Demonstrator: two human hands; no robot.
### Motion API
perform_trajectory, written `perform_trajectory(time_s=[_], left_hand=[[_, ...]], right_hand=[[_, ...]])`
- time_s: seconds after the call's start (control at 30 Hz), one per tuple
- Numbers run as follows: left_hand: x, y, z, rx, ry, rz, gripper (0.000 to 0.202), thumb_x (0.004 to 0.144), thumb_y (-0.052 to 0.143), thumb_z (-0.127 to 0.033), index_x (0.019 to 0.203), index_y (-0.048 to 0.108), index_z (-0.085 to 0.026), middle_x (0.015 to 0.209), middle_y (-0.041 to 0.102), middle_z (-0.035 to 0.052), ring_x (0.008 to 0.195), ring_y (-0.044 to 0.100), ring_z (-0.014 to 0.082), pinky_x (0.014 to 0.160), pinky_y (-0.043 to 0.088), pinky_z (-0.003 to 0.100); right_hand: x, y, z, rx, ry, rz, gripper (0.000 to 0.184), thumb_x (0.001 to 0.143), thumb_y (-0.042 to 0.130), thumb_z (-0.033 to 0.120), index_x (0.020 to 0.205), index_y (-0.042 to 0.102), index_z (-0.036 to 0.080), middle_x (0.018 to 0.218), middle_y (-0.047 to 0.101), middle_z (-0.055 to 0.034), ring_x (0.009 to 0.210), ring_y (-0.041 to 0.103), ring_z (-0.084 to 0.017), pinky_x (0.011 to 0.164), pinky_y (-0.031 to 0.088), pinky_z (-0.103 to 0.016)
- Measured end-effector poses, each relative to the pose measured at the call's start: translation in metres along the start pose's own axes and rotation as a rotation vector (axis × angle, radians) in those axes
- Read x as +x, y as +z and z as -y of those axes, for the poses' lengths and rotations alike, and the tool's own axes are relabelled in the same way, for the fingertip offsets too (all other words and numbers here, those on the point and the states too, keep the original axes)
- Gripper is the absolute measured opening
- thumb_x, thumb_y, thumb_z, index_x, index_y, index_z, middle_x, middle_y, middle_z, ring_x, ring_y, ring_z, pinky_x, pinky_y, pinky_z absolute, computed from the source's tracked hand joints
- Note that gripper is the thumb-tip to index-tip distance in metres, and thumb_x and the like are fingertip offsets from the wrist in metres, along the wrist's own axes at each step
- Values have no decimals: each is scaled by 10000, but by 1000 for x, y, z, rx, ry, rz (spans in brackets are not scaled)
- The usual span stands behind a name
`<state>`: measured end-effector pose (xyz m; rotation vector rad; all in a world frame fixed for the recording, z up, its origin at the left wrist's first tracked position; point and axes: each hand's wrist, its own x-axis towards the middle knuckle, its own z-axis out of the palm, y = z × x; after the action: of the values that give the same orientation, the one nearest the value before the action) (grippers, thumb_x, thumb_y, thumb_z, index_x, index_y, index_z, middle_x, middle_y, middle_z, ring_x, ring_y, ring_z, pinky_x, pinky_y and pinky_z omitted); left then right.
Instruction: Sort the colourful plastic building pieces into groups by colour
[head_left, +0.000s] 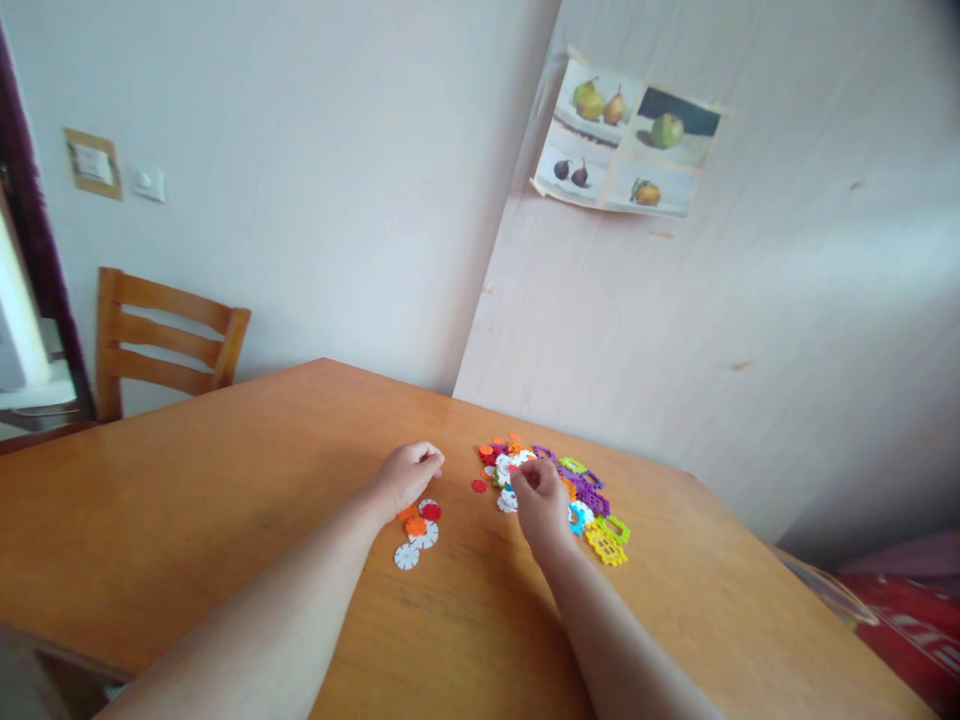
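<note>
My left hand (pixel 411 474) is closed in a loose fist above the table; its fingertips are turned away, and anything in them is hidden. Just below it lies a small group of notched plastic discs: white (pixel 406 556), orange (pixel 415 525) and red (pixel 431 512). My right hand (pixel 543 500) is over a larger heap of colourful plastic pieces, thumb and fingers pinched together. A bit of red shows by its fingertips, but I cannot tell whether it is held. The heap has white notched discs (pixel 508 499), purple pieces (pixel 594 502) and a yellow lattice piece (pixel 606 546).
A wooden table (pixel 465 640) carries the pieces, its far edge along the wall. One red disc (pixel 479 486) lies apart between the hands. A wooden chair (pixel 166 335) stands at the far left. A fruit picture sheet (pixel 626 140) hangs on the wall. Something red (pixel 907 625) is at right.
</note>
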<state>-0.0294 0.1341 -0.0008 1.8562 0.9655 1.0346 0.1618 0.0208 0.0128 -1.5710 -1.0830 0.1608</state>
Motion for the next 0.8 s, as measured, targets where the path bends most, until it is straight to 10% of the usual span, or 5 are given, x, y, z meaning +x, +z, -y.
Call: perform_trajectory(time_s=[0.33, 0.63, 0.8], left_hand=[[1, 2, 0, 11, 19, 15, 247, 792, 500, -397, 696, 604, -195, 695, 689, 23, 711, 632, 181, 680, 449, 277], [-1, -1, -5, 45, 25, 11, 265, 795, 495, -408, 678, 606, -198, 707, 692, 25, 702, 619, 182, 671, 442, 281], [-1, 0, -3, 16, 16, 20, 257, 794, 498, -414, 694, 601, -201, 710, 693, 26, 710, 630, 185, 679, 448, 282]], right_hand=[[-45, 19, 35, -437, -584, 675, 298, 916, 522, 285, 1191, 633, 310, 1189, 580, -57, 1096, 489, -216, 943, 373, -373], [-40, 15, 31, -499, -509, 651, 82, 817, 621, 214, 874, 679, 221, 891, 617, -32, 939, 509, -191, 850, 381, -314], [-41, 17, 34, -501, -494, 569, 226, 837, 621, 298, 1052, 668, 247, 950, 596, -56, 942, 513, -201, 825, 389, -310]])
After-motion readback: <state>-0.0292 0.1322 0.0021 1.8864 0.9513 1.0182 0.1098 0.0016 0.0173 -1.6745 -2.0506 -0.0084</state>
